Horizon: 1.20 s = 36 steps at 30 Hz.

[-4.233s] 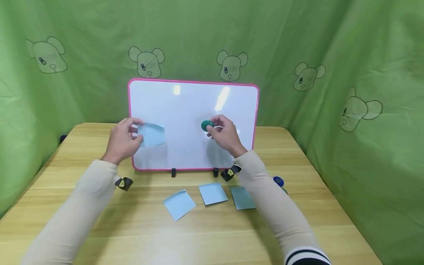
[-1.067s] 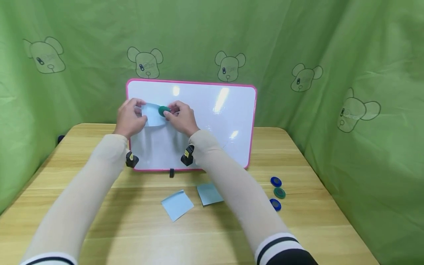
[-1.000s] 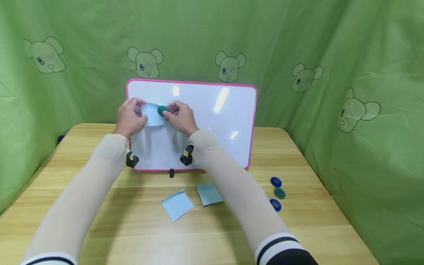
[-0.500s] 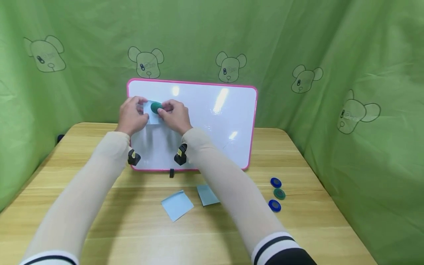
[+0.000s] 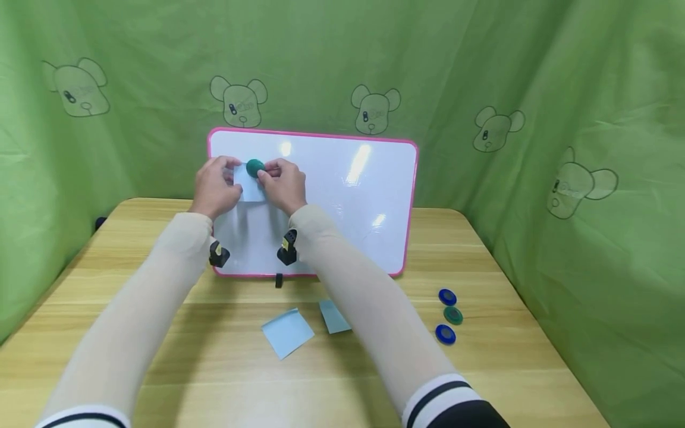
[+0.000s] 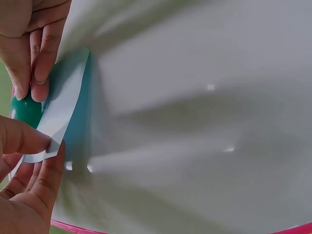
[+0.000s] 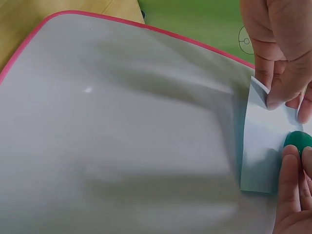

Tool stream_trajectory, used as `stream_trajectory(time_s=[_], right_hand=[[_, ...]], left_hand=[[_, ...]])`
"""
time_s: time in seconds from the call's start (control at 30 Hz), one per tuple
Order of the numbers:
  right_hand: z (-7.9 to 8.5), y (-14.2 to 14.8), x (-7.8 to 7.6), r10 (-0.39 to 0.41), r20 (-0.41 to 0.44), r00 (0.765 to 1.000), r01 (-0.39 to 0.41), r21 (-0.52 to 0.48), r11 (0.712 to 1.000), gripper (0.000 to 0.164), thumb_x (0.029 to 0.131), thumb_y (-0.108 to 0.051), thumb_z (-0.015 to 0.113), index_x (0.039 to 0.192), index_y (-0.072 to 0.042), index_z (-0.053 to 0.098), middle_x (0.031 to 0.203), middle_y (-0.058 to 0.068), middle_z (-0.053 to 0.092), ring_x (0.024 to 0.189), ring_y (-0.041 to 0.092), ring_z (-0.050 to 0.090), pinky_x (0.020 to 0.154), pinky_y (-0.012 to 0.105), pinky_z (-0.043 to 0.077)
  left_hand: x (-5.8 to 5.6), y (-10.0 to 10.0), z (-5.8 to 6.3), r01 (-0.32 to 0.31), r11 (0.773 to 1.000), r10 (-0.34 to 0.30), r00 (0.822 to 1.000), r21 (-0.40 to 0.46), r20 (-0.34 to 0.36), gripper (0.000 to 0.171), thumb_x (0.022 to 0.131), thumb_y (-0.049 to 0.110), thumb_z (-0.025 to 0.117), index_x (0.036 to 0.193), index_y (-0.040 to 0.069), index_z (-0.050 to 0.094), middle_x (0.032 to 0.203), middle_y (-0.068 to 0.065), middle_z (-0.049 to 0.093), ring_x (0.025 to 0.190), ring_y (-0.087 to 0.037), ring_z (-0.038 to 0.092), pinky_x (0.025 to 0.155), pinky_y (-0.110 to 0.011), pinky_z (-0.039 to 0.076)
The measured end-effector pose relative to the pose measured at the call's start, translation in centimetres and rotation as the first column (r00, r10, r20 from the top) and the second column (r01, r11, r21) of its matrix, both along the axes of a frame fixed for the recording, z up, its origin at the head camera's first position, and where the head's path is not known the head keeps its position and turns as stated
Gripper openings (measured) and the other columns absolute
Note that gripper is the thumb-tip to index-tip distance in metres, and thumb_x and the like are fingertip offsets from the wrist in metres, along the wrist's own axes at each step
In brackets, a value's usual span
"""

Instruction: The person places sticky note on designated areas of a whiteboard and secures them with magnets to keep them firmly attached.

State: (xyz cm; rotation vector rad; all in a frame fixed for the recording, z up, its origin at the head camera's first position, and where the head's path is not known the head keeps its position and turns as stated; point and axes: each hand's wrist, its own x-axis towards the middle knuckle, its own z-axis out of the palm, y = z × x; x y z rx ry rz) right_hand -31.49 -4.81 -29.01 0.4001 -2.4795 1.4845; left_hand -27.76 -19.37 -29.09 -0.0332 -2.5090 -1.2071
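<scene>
My left hand point(image 5: 215, 187) pinches the left edge of a light blue sticky note point(image 5: 248, 189) in front of the whiteboard's point(image 5: 332, 202) upper left part. In the left wrist view the note point(image 6: 68, 92) tilts, its lower edge standing off the board with a shadow behind. With thumb and fingers my right hand point(image 5: 286, 185) holds a round green magnet point(image 5: 255, 168) at the note's top edge. The right wrist view shows the magnet point(image 7: 297, 141) against the note's face, partly covered by fingertips.
On the wooden table point(image 5: 241, 386) lie two more sticky notes, one whole point(image 5: 288, 333) and one point(image 5: 334, 317) partly behind the right sleeve. Two blue magnets point(image 5: 445, 334) and a green magnet point(image 5: 452, 315) lie at the right. A green curtain point(image 5: 321, 47) hangs behind.
Both hands have risen, bringing the note to the board's upper left. The right hand has carried the green magnet leftward onto the note, then slightly up to its top edge.
</scene>
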Motion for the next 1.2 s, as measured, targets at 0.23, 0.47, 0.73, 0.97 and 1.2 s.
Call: stream_trajectory(time_s=[0.23, 0.47, 0.73, 0.97, 1.2], right_hand=[[0.30, -0.25, 0.03, -0.043, -0.022, 0.999, 0.044, 0.055, 0.998, 0.018, 0.092, -0.022, 0.068, 0.101, -0.007, 0.069, 0.089, 0.001, 0.069, 0.080, 0.008, 0.063, 0.072, 0.018, 0.051], [0.73, -0.27, 0.22, -0.084, 0.017, 0.996, 0.083, 0.072, 0.994, 0.018, 0.093, -0.024, 0.066, 0.100, -0.008, 0.067, 0.089, 0.001, 0.068, 0.080, 0.009, 0.062, 0.069, 0.018, 0.052], [0.85, -0.30, 0.20, -0.129, 0.006, 0.992, 0.127, 0.106, 0.986, 0.016, 0.093, -0.025, 0.066, 0.090, -0.010, 0.063, 0.082, 0.001, 0.064, 0.076, 0.012, 0.058, 0.066, 0.021, 0.049], [0.96, -0.32, 0.20, -0.146, 0.005, 0.989, 0.145, 0.126, 0.981, 0.017, 0.093, -0.024, 0.066, 0.083, -0.012, 0.060, 0.077, 0.000, 0.060, 0.073, 0.013, 0.056, 0.064, 0.022, 0.047], [0.96, -0.14, 0.17, -0.128, 0.019, 0.992, 0.124, 0.135, 0.983, 0.016, 0.093, -0.025, 0.065, 0.087, -0.012, 0.060, 0.080, 0.000, 0.061, 0.076, 0.013, 0.057, 0.066, 0.023, 0.048]], left_hand=[[-0.01, 0.05, 0.07, -0.001, 1.000, 0.001, 1.000, 0.002, 0.001, 0.049, 0.080, -0.006, 0.057, 0.128, 0.001, 0.053, 0.124, -0.018, 0.050, 0.111, -0.032, 0.053, 0.091, -0.044, 0.048], [0.02, 0.29, 0.33, 0.001, 1.000, -0.002, 1.000, 0.009, 0.030, 0.050, 0.082, -0.006, 0.057, 0.130, 0.002, 0.052, 0.126, -0.017, 0.049, 0.113, -0.031, 0.051, 0.093, -0.043, 0.048], [-0.08, 0.22, 0.17, 0.006, 1.000, -0.006, 1.000, -0.005, 0.021, 0.050, 0.080, -0.006, 0.057, 0.130, 0.000, 0.051, 0.127, -0.018, 0.049, 0.111, -0.032, 0.051, 0.092, -0.043, 0.048], [-0.09, 0.23, 0.27, 0.010, 1.000, -0.010, 0.999, -0.009, 0.037, 0.049, 0.082, -0.005, 0.057, 0.131, 0.000, 0.050, 0.128, -0.018, 0.047, 0.112, -0.032, 0.050, 0.092, -0.044, 0.048], [0.01, 0.16, 0.35, 0.022, 1.000, -0.021, 0.999, -0.013, 0.038, 0.049, 0.084, -0.002, 0.060, 0.132, 0.000, 0.050, 0.129, -0.018, 0.046, 0.113, -0.033, 0.050, 0.095, -0.045, 0.046]])
